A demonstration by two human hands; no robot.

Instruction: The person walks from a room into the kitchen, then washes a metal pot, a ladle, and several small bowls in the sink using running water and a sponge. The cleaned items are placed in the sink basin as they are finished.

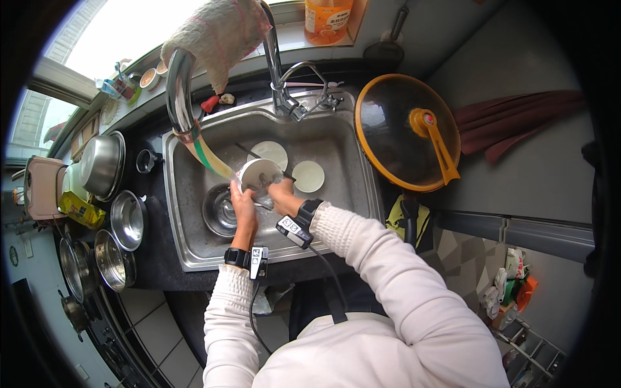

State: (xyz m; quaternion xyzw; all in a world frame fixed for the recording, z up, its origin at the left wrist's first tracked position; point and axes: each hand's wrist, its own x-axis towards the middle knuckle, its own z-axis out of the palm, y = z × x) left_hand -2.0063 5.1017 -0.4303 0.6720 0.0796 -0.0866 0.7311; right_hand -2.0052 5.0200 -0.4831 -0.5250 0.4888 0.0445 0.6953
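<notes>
My left hand grips the side of a white bowl, tilted under a hose that hangs from the chrome faucet. Water runs over the bowl. At the bowl's lower right, my right hand is curled around dark and metal utensils whose ends stick out; they look like chopsticks and a spoon, partly hidden. Below both hands, a metal basin sits in the steel sink. A white plate lies behind the bowl, and a small white dish lies to its right.
Right of the sink stands a pan with an orange-rimmed glass lid. Steel bowls and pots line the left counter. A second faucet rises behind the sink, near a cloth draped over the chrome pipe. An orange bottle stands on the sill.
</notes>
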